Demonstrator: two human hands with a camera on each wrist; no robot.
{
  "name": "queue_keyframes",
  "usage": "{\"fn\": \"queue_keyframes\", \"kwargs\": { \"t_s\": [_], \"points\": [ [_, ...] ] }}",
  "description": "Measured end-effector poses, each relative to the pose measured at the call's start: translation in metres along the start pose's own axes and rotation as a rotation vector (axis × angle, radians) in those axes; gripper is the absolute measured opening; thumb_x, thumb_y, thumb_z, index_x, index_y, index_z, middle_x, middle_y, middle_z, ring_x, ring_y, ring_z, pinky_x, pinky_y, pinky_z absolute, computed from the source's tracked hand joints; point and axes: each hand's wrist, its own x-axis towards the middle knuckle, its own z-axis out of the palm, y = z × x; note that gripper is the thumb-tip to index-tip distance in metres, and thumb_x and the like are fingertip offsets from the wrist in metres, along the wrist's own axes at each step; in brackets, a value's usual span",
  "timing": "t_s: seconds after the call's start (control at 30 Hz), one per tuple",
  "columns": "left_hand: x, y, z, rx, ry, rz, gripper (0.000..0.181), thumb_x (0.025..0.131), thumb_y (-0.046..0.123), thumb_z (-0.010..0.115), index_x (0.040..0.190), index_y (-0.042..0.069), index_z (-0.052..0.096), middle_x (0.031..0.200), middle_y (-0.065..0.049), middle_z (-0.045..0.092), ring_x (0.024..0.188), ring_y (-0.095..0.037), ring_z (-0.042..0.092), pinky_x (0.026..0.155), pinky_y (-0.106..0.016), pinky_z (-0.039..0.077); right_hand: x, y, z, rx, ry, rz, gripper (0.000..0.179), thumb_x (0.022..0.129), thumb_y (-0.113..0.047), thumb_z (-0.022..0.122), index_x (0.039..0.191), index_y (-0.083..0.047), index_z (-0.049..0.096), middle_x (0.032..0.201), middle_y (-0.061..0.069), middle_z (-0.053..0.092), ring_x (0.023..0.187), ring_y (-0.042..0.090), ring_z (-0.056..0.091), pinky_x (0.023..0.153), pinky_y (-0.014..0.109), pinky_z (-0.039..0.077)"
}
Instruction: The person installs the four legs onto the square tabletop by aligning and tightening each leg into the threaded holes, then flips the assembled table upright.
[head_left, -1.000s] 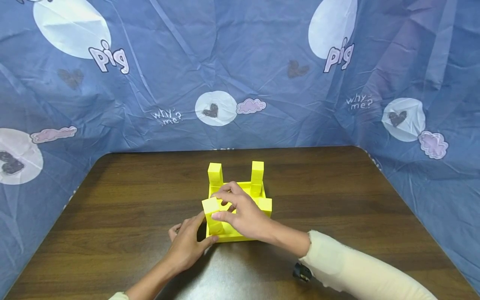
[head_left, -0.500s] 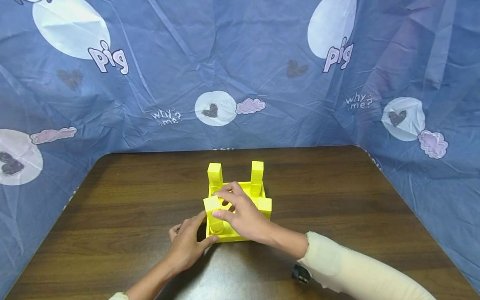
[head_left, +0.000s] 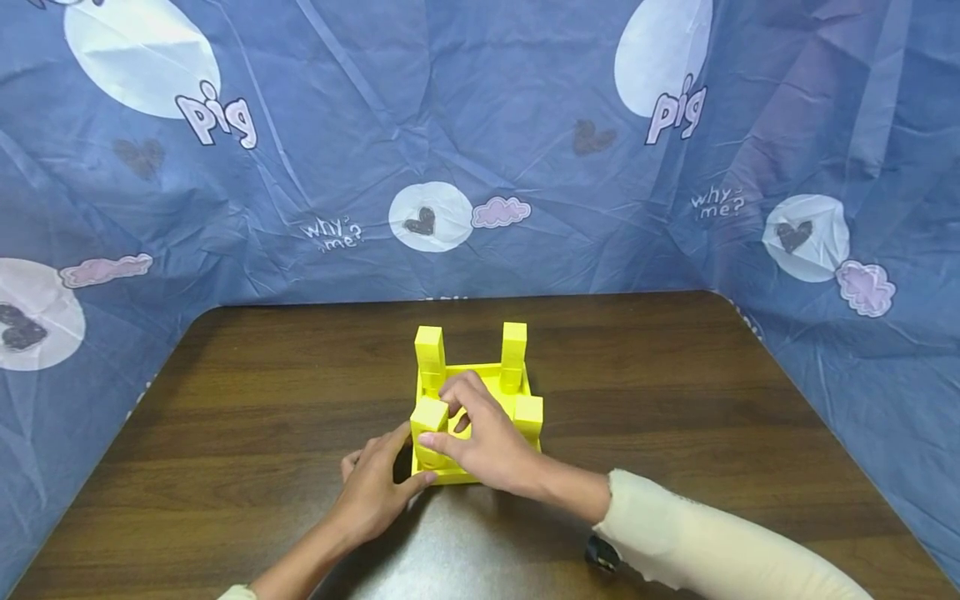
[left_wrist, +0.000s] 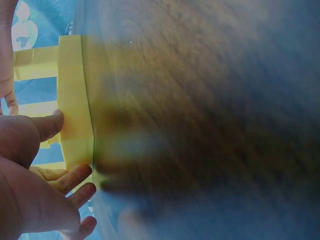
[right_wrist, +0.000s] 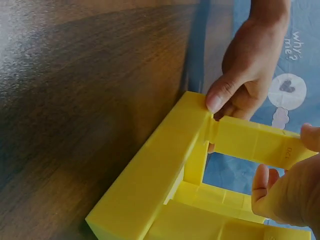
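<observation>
A yellow square base (head_left: pixel 459 478) with a raised rim lies on the table, with upright block legs at its corners, like a small upturned table. My left hand (head_left: pixel 373 487) grips the near left corner, thumb on the front wall and fingers along the left side. My right hand (head_left: pixel 491 437) pinches the upper part of the near left leg (head_left: pixel 430 413), which stands turned against the rim. In the right wrist view that leg (right_wrist: pixel 255 140) bears a small number, and a narrow gap shows at its foot. The other legs include the far left one (head_left: pixel 430 354) and far right one (head_left: pixel 513 354).
The dark wooden table (head_left: pixel 675 400) reaches back to a blue printed cloth (head_left: pixel 585 233) hung behind and at both sides. A small black device (head_left: pixel 602 552) sits under the right sleeve (head_left: pixel 697 533).
The near left leg has turned about its upright axis and straightened from its leftward lean. My right hand has shifted slightly with it; the left hand has stayed at the corner.
</observation>
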Motion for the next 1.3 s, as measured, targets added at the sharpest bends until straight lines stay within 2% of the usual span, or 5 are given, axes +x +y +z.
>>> {"fn": "queue_keyframes", "kwargs": {
  "t_s": [0.4,0.7,0.87,1.07,1.3],
  "points": [
    [-0.001,0.000,0.001,0.010,0.009,-0.011,0.071,0.080,0.026,0.079,0.141,0.009,0.047,0.130,-0.012,0.059,0.120,-0.031,0.049,0.094,-0.053,0.022,0.002,0.003,0.004,-0.021,0.022,0.012,0.035,0.082,-0.014,0.073,0.102,-0.012,0.044,0.128,0.002,0.048,0.118,0.016,0.047,0.100,0.044,0.040],
    [0.000,-0.001,0.001,0.008,0.008,-0.007,0.068,0.080,0.026,0.078,0.140,0.012,0.048,0.130,-0.010,0.059,0.121,-0.031,0.049,0.094,-0.053,0.022,0.006,0.003,-0.001,-0.005,-0.042,-0.041,0.058,0.086,-0.010,0.072,0.138,-0.022,0.050,0.134,-0.005,0.044,0.110,0.013,0.050,0.092,0.037,0.046],
    [0.000,0.000,0.000,0.004,0.000,-0.006,0.068,0.081,0.026,0.078,0.141,0.016,0.048,0.133,-0.009,0.058,0.121,-0.030,0.049,0.093,-0.053,0.023,0.009,0.004,0.001,-0.005,-0.040,-0.066,0.045,0.080,-0.013,0.079,0.119,-0.018,0.059,0.125,-0.004,0.045,0.104,0.013,0.050,0.089,0.031,0.045],
    [0.000,0.001,-0.001,0.002,-0.012,-0.019,0.068,0.082,0.026,0.078,0.142,0.016,0.047,0.136,-0.009,0.056,0.122,-0.030,0.048,0.094,-0.054,0.021,0.017,0.006,0.005,-0.060,0.000,-0.066,0.047,0.073,-0.020,0.086,0.094,-0.014,0.044,0.112,0.001,0.045,0.099,0.013,0.046,0.085,0.029,0.044],
    [0.000,-0.001,0.000,0.003,0.006,0.009,0.063,0.080,0.025,0.079,0.136,0.016,0.052,0.131,-0.008,0.060,0.120,-0.030,0.050,0.093,-0.053,0.023,0.016,0.007,0.003,-0.018,-0.045,-0.014,0.053,0.076,-0.022,0.083,0.117,-0.012,0.052,0.117,0.000,0.048,0.089,0.017,0.053,0.083,0.036,0.048]
  ]
}}
